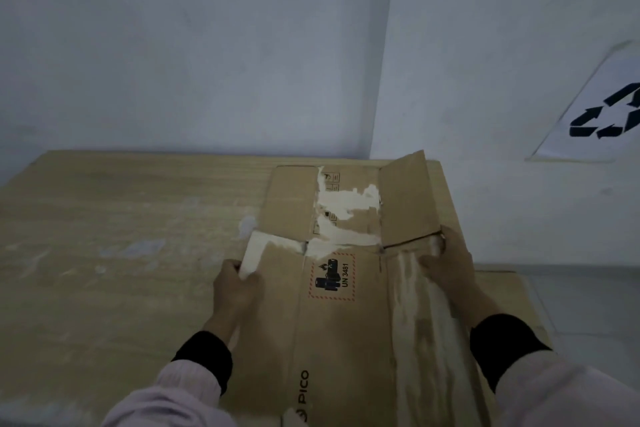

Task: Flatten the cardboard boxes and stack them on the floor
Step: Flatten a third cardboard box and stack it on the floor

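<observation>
The pale grey-white walls (207,45) meet in a corner behind the work area. The light wood-grain bench (121,236) spans the lower left and centre; its surface carries whitish scuff marks. The flattened brown cardboard box (343,322) lies on the right part of the bench, reaching from the near edge of the view to close to the wall. Its printed face shows a red-hatched battery label marked UN 3481 and the word PICO. Torn white patches mark the far panels. One far-right flap (405,201) stands tilted up from the rest of the box. A second flat brown cardboard sheet (512,291) lies on the grey floor (581,295) to the right, partly hidden by the right arm. A white paper sign with a black recycling symbol (609,107) is fixed to the right wall.

The left hand (235,291) grips the left edge of the box, fingers (251,279) closed over a pale torn flap. The right hand (446,263) grips the right edge at the flap crease, thumb on top. Both wrists show black cuffs under pale pink sleeves (187,388).
</observation>
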